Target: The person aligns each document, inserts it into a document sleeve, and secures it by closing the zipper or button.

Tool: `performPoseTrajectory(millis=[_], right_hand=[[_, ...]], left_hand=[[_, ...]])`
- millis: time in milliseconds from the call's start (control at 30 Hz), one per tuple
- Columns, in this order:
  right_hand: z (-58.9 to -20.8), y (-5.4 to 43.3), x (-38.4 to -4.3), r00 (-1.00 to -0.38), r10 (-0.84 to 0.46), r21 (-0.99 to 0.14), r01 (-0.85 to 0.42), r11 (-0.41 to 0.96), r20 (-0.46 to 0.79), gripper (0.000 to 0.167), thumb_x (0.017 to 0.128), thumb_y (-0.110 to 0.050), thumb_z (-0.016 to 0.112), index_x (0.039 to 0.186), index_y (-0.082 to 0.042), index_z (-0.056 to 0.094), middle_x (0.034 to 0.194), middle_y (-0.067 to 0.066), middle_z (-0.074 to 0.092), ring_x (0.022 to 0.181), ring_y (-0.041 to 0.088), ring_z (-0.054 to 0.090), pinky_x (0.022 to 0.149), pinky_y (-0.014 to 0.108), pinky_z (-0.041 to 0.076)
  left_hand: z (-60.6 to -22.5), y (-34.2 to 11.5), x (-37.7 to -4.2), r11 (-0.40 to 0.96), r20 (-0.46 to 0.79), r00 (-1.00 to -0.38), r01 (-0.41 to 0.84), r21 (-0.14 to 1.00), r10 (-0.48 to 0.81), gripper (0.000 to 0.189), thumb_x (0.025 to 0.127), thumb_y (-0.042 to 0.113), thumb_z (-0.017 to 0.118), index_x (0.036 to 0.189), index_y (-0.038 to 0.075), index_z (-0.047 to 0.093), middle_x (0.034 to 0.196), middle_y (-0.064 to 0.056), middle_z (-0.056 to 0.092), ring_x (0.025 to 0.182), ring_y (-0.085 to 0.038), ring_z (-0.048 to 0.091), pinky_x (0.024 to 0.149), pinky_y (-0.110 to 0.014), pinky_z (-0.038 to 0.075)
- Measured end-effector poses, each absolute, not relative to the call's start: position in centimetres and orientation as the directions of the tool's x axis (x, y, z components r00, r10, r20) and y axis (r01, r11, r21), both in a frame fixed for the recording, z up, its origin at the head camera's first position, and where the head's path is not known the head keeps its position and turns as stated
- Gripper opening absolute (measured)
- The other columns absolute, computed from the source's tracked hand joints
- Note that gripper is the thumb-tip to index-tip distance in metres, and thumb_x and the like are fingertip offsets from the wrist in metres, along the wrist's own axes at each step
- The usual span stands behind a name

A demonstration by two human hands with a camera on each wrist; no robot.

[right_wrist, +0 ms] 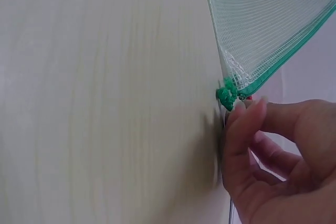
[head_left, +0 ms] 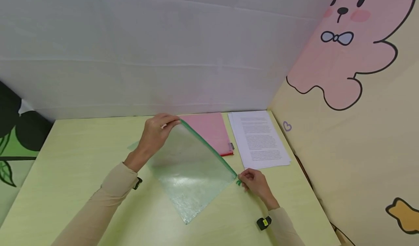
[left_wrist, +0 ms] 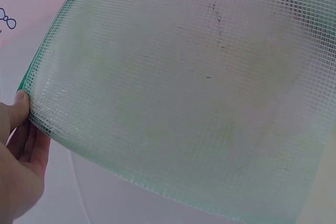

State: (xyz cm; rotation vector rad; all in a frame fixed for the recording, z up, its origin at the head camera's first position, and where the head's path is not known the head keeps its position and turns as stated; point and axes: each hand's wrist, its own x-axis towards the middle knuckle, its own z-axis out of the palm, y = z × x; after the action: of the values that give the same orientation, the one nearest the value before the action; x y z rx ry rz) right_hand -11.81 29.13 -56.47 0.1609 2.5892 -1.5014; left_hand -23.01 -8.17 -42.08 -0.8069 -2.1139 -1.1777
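Note:
A translucent green mesh zipper pouch hangs slantwise between the two hands, its green zipper edge running from upper left to lower right. At the upper end of that edge, my left hand pinches the corner between thumb and fingers. The left wrist view shows the mesh spread wide beside the left hand. My right hand pinches at the lower end of the zipper edge, by a small green cord. In the right wrist view, thumb and index fingertips of the right hand meet just below this cord.
A pink folder with a red edge lies behind the pouch, partly covered by it. Printed paper sheets are stacked to its right on the pale table. A white cloth rises behind, and a patterned wall bounds the right.

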Motion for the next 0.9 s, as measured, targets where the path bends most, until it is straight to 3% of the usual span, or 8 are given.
performPoseTrajectory(millis=[167, 400, 567, 767, 900], right_hand=[[-56.6, 29.7, -11.7, -0.987, -0.001, -0.829, 0.137, 0.542, -0.163, 0.008, 0.094, -0.008, 0.075, 0.092, -0.002, 0.071, 0.069, 0.003, 0.064, 0.057, 0.013, 0.056, 0.051, 0.02, 0.045], [-55.8, 29.6, -12.2, -0.998, -0.016, -0.794, 0.044, 0.607, -0.067, 0.006, 0.091, -0.007, 0.078, 0.091, -0.004, 0.074, 0.079, 0.0, 0.068, 0.069, 0.012, 0.059, 0.061, 0.022, 0.048], [-55.1, 29.0, -12.9, -0.998, -0.055, -0.804, -0.027, 0.594, -0.007, 0.005, 0.091, -0.005, 0.077, 0.095, -0.004, 0.074, 0.084, 0.001, 0.071, 0.075, 0.013, 0.064, 0.068, 0.024, 0.054], [-54.2, 27.8, -13.8, -0.989, -0.127, -0.837, -0.132, 0.531, 0.076, 0.012, 0.093, -0.006, 0.076, 0.104, -0.003, 0.074, 0.093, 0.003, 0.073, 0.088, 0.019, 0.069, 0.078, 0.027, 0.058], [-53.6, 26.6, -14.5, -0.974, -0.182, -0.854, -0.207, 0.477, 0.135, 0.02, 0.094, -0.005, 0.074, 0.114, 0.001, 0.071, 0.106, 0.009, 0.074, 0.099, 0.027, 0.07, 0.087, 0.035, 0.059]], left_hand=[[-42.2, -7.7, -22.7, 0.411, 0.733, -0.636, 0.751, 0.516, 0.243, 0.016, 0.081, -0.006, 0.081, 0.097, -0.005, 0.079, 0.09, -0.015, 0.075, 0.079, -0.028, 0.07, 0.072, -0.011, 0.047], [-42.2, -7.3, -22.3, 0.409, 0.738, -0.625, 0.761, 0.504, 0.253, 0.017, 0.081, -0.006, 0.081, 0.097, -0.006, 0.078, 0.091, -0.015, 0.075, 0.08, -0.028, 0.071, 0.071, -0.016, 0.051], [-42.3, -7.0, -22.1, 0.409, 0.758, -0.598, 0.78, 0.474, 0.261, 0.017, 0.08, -0.007, 0.081, 0.097, -0.006, 0.079, 0.09, -0.014, 0.076, 0.079, -0.027, 0.071, 0.067, -0.031, 0.057], [-42.3, -6.7, -21.8, 0.411, 0.764, -0.587, 0.787, 0.46, 0.269, 0.019, 0.078, -0.008, 0.082, 0.097, -0.005, 0.078, 0.089, -0.014, 0.076, 0.079, -0.027, 0.071, 0.068, -0.034, 0.058], [-42.3, -6.5, -21.5, 0.41, 0.761, -0.588, 0.787, 0.46, 0.274, 0.02, 0.078, -0.008, 0.082, 0.097, -0.005, 0.079, 0.089, -0.014, 0.076, 0.08, -0.028, 0.072, 0.069, -0.034, 0.058]])
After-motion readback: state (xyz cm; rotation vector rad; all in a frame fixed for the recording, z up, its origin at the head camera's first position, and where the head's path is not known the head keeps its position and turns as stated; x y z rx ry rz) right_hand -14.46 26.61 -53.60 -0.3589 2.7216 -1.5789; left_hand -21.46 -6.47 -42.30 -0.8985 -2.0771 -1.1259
